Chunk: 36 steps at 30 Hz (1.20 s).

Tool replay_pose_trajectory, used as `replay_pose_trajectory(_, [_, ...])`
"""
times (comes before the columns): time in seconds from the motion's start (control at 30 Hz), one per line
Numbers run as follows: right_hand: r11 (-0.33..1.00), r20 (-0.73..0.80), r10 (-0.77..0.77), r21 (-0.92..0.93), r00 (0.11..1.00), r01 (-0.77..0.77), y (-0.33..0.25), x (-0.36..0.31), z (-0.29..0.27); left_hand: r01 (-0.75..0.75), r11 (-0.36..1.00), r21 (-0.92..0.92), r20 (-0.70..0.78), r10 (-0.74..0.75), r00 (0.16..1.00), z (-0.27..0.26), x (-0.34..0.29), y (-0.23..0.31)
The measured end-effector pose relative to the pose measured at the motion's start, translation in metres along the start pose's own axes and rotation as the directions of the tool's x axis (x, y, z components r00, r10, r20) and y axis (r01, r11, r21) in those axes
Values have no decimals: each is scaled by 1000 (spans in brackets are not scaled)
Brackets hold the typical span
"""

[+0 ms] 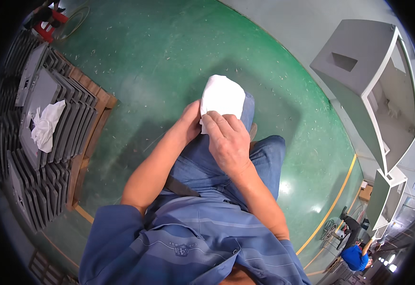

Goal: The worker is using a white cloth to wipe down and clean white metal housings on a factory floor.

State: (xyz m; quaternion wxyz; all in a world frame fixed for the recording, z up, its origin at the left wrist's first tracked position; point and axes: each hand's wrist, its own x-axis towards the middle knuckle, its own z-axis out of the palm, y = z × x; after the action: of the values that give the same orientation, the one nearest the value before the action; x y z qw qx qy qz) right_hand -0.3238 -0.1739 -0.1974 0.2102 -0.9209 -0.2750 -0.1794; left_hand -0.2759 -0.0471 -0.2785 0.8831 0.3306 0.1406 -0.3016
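Note:
A white cloth (222, 95), spread fairly flat and rounded at its far end, is held in front of me over my knees. My left hand (192, 120) grips its left edge, the fingers mostly hidden behind it. On the near part of the cloth lies my right hand (227, 142), its fingers bent and pressed down onto the fabric. Whether something flat lies under or inside the cloth is hidden. My legs in blue jeans (195, 161) are bent beneath both hands.
At left, stacked dark grey panels (43, 102) stand on a wooden pallet (104, 100), with a crumpled white cloth (48, 126) on them. A grey metal cabinet (354, 52) stands at right. A person in blue (354, 258) works at lower right. A red stool (46, 31) is far left.

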Motion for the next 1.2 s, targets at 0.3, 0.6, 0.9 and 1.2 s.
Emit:
replay_pose_trajectory(0.3, [978,239,66,176,969,-110,3,-2,-18,-104,956,275,74,87,993,13,-2,15])
replay_pose_trajectory(0.6, [220,361,582,793,729,-568,59,-22,-69,-292,863,412,419,105,902,60,-36,34])
replay_pose_trajectory(0.9, [533,53,613,709,788,-462,23,-15,-86,-487,709,510,508,209,836,58,-37,21])
replay_pose_trajectory(1.2, [607,82,524,662,848,-440,24,-8,-100,-368,739,565,419,127,899,64,-45,23])
